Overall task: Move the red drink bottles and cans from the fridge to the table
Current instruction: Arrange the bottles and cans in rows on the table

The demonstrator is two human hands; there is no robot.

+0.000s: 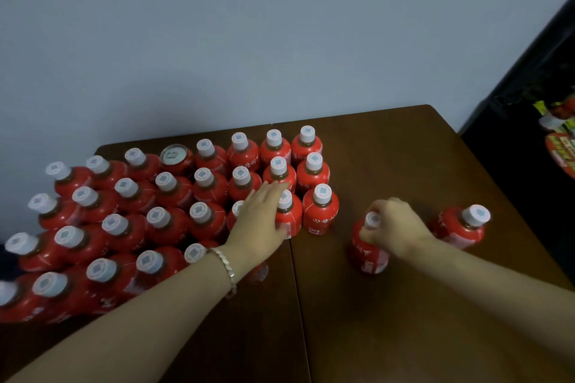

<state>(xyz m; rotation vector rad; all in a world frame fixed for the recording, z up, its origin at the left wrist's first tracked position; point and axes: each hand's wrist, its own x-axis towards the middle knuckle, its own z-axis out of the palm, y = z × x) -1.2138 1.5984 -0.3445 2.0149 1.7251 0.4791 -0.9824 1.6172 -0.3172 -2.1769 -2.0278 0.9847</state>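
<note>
TABLE FILLS UP: A person's L hand [259, 216] lies flat, fingers straight and together, against a red bottle [292, 218] near the right end of a packed block of red bottles [168, 227] w/ white caps on the brown table [389, 336]. The R hand [395, 228], fingers curled, grips a second bottle [368, 255] by its neck at the cap. That btl. stands upright on the table, apart from the block. A third bottle [463, 230] stands alone just beyond the R wrist. One red can [173, 155] sits in the block's back row. A beaded bracelet [227, 270] circles the L wrist. Far right, the dark fridge [510, 149] shows blurred goods.
</note>
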